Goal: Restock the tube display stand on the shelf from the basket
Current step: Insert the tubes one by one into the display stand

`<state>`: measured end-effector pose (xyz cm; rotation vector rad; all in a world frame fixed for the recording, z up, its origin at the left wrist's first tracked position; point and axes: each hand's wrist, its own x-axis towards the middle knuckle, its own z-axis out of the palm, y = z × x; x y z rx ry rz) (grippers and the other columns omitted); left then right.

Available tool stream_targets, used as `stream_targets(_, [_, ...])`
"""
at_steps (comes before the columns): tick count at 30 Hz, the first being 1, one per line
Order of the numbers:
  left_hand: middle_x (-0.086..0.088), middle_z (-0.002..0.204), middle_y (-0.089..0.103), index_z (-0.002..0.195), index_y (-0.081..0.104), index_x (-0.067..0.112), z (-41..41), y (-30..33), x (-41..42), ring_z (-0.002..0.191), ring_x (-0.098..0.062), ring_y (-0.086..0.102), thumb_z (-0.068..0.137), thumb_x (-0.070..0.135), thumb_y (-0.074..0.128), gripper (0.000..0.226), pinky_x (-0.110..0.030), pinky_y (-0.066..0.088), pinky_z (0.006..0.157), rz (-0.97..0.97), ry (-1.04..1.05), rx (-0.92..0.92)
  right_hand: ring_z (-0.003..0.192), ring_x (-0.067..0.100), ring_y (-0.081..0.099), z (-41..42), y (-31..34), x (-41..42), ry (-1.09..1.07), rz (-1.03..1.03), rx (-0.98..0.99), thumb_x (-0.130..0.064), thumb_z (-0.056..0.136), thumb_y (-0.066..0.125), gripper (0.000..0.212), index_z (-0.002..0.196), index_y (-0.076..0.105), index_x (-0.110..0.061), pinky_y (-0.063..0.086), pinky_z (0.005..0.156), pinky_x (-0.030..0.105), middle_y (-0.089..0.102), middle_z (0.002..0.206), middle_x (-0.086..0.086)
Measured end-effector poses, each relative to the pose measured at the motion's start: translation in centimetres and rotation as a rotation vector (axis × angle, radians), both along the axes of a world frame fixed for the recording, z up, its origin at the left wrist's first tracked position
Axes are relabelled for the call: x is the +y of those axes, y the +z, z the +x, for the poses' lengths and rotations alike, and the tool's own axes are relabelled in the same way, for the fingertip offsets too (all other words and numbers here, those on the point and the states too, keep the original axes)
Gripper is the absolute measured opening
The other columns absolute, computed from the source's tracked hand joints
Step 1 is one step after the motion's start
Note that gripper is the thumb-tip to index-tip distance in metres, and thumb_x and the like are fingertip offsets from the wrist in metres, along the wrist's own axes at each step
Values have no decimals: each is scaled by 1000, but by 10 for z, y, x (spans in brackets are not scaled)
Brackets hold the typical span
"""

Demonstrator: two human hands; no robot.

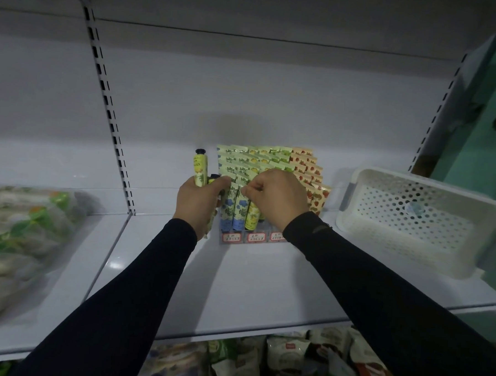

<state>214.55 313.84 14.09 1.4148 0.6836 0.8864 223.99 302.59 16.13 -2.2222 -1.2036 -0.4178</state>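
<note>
Left hand [200, 202] grips a small bunch of spare tubes, one yellow pineapple-print tube with black cap [199, 168] sticking up past the fingers. Right hand [277, 199] has fingers curled, pinching the crimped top of a tube at the front row of the clear tiered display stand [250, 236], mid-shelf, between both hands.

Risks, my read: the pinch is only on the thin crimp, so the tube could twist or seat crooked; the left-hand bunch is loosely fanned and one could slip onto the white shelf [236, 287]; rows are packed tight, so a nudge may tip neighbours, e.g. the strawberry-print tubes [317, 191] at right.

White perforated plastic basket [411, 222] sits right of the stand, tilted, looks nearly emptied.

Writing: the upright tube reads roughly "…AIX"; the red-bordered price tags [254, 237] are too small to read.
</note>
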Motion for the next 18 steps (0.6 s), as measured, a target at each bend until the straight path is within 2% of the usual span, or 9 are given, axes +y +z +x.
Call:
stream_targets(3, [-4, 73, 58, 95, 65, 8, 0, 2, -2, 52, -12, 50, 83, 20, 69, 17, -18, 42, 42, -22, -7, -5, 69, 13, 61, 0, 1, -1, 4, 10, 28, -41, 90, 62, 30, 74, 72, -18, 51, 64, 28, 68, 76, -6])
stream_targets(8, [-5, 69, 52, 89, 58, 9, 1, 3, -5, 56, -17, 49, 85, 14, 66, 11, -15, 38, 39, -91, -11, -64, 69, 13, 62, 0, -1, -1, 13, 22, 37, -39, 90, 63, 29, 72, 71, -18, 51, 64, 28, 69, 76, -7])
stream_targets(11, [-5, 68, 52, 88, 56, 9, 0, 3, -6, 53, -15, 49, 86, 13, 65, 10, -15, 38, 38, -111, -16, -75, 68, 13, 62, 1, -1, 0, 9, 24, 30, -39, 90, 63, 32, 67, 67, -18, 53, 65, 30, 69, 74, -6])
stream_targets(16, [-5, 69, 53, 88, 58, 9, -1, 4, -8, 40, -7, 50, 87, 12, 65, 8, -15, 38, 38, -126, -24, -82, 69, 17, 63, 1, -1, -1, 23, 2, 4, -40, 91, 61, 33, 75, 72, -14, 55, 66, 33, 69, 74, 0])
stream_targets(18, [-6, 69, 54, 88, 58, 9, -2, 4, -8, 42, -9, 51, 86, 13, 65, 8, -15, 38, 38, -133, -22, -83, 66, 19, 62, 1, -1, -1, 29, -6, 8, -41, 91, 61, 35, 73, 71, -12, 54, 65, 35, 67, 69, 3])
